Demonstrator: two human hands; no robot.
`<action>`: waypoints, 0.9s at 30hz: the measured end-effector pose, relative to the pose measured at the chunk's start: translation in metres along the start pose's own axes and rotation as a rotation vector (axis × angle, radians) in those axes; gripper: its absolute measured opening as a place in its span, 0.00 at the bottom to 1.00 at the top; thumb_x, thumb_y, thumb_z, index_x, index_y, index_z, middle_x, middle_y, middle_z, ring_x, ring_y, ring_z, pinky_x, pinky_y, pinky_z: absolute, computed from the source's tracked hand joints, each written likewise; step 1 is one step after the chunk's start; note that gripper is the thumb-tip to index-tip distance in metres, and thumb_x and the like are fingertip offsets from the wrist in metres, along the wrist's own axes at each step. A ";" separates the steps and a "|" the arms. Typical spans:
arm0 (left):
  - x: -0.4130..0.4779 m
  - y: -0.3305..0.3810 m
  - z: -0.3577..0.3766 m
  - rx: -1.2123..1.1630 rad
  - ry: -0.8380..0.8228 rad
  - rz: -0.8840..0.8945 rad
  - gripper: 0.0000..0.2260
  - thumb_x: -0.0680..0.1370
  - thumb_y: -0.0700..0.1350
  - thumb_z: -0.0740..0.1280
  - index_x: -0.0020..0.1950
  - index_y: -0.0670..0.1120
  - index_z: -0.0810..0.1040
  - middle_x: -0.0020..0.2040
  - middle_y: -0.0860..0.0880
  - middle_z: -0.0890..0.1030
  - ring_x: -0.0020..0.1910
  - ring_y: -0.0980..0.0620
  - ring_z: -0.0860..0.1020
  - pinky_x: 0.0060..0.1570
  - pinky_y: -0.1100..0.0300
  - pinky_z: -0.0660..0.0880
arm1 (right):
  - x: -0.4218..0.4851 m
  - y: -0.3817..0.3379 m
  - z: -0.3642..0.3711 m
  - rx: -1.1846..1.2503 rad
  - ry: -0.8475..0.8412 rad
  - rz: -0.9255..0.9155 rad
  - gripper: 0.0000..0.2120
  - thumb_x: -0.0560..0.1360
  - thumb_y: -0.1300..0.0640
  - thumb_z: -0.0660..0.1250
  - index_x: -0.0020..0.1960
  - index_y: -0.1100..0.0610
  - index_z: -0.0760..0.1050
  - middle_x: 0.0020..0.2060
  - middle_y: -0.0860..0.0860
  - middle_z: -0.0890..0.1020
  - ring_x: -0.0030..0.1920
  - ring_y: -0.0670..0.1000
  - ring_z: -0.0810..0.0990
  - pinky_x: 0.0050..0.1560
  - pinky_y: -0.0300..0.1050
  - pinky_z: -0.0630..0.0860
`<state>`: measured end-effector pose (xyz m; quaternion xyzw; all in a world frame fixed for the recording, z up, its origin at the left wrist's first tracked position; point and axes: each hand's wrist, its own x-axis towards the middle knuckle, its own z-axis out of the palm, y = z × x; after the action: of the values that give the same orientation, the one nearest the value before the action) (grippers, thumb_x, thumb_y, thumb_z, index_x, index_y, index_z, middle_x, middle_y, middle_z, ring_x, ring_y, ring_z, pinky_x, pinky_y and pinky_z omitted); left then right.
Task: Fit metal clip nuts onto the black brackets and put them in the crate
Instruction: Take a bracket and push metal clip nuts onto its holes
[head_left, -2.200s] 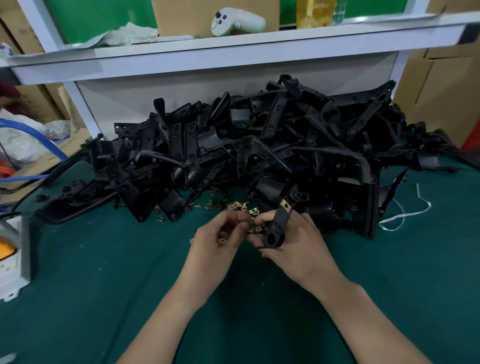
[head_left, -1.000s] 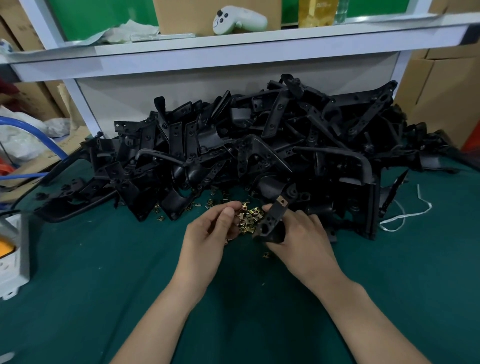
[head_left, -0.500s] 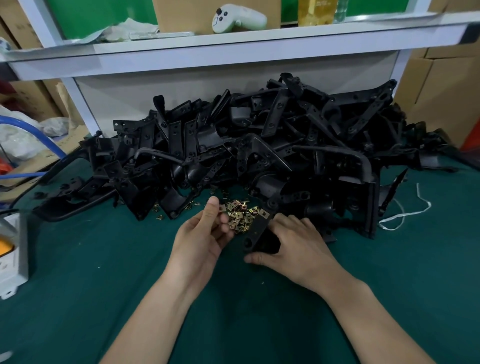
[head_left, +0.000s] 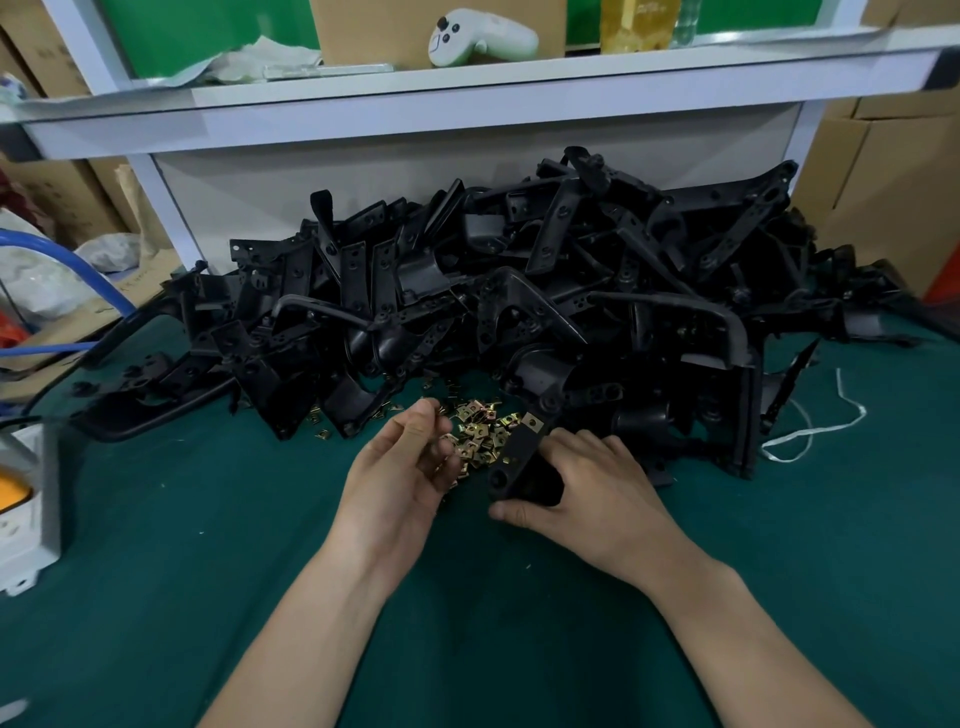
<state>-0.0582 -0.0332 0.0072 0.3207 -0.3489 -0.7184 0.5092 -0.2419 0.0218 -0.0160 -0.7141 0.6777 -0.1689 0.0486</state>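
Item 1: right hand (head_left: 587, 499), right of centre at the near edge of the parts. Its thumb and fingers are clamped around a single black bracket (head_left: 519, 462), which rests low over the green mat (head_left: 260, 545).

Item 2: the bracket in that hand, its long end angled up and away. One brass-coloured clip nut (head_left: 533, 423) sits on the far tip.

Item 3: left hand (head_left: 400, 467), just left of the bracket, not touching it. Its fingers are curled inward over the near-left edge of the loose clip nuts (head_left: 483, 428) (whether a nut is pinched between them cannot be told).

Item 4: loose clip nuts, a small scatter on the mat between the two hands and the heap.

Item 5: heap of black brackets (head_left: 519, 291), wide, piled against the far white panel.

Sundries: white shelf (head_left: 467, 88) above, bearing a game controller (head_left: 478, 36); white cord (head_left: 810, 431) at the right; blue hose (head_left: 67, 254) and white box (head_left: 26, 514) at the left; cardboard cartons (head_left: 883, 182) at the far right.
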 end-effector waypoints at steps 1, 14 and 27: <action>0.000 0.000 0.000 -0.001 0.003 0.003 0.07 0.80 0.47 0.67 0.54 0.45 0.79 0.41 0.51 0.80 0.34 0.58 0.77 0.37 0.65 0.79 | 0.000 0.000 0.000 0.000 0.002 -0.001 0.42 0.65 0.18 0.47 0.65 0.44 0.73 0.52 0.37 0.74 0.53 0.43 0.69 0.56 0.41 0.62; 0.000 -0.002 -0.001 0.014 0.033 0.018 0.07 0.81 0.43 0.67 0.57 0.45 0.81 0.42 0.51 0.83 0.35 0.59 0.79 0.37 0.66 0.79 | 0.000 0.000 0.000 -0.011 0.006 -0.001 0.42 0.65 0.17 0.47 0.65 0.44 0.73 0.52 0.37 0.74 0.53 0.42 0.68 0.53 0.40 0.59; -0.003 -0.004 0.002 0.170 0.041 0.117 0.08 0.76 0.38 0.71 0.53 0.47 0.83 0.42 0.55 0.84 0.39 0.60 0.82 0.39 0.67 0.78 | 0.000 -0.001 -0.001 0.009 0.000 0.008 0.41 0.66 0.18 0.49 0.66 0.43 0.72 0.53 0.37 0.74 0.54 0.43 0.69 0.58 0.42 0.63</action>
<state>-0.0614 -0.0293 0.0053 0.3564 -0.4163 -0.6487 0.5280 -0.2414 0.0223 -0.0146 -0.7111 0.6798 -0.1718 0.0525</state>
